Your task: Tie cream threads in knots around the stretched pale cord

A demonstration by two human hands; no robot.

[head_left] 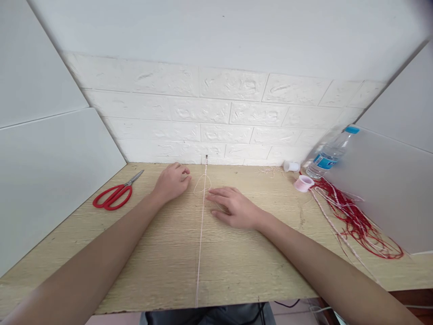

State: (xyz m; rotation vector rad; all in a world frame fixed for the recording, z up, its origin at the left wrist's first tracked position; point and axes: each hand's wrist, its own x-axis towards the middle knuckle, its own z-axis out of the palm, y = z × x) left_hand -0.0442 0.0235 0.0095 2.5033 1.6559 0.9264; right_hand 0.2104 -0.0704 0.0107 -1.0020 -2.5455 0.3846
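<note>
A thin pale cord (202, 225) runs from a small hook (206, 156) at the foot of the wall straight down the board to its front edge. Near the top, a loose loop of thread (210, 180) spreads around both sides of the cord. My left hand (173, 183) rests left of the loop, thumb and fingers apart, holding nothing I can see. On the other side, my right hand (235, 208) has its fingers spread, the fingertips close to the loop's lower right. Some thread shows faintly by its palm; whether the fingers touch it is unclear.
Red-handled scissors (117, 195) lie at left. At right are a water bottle (329, 155), a white spool (291, 166), a pink spool (304, 183), and a tangle of red cords (358, 221). Thread scraps (269, 171) lie near the wall. White panels (50, 171) flank the board.
</note>
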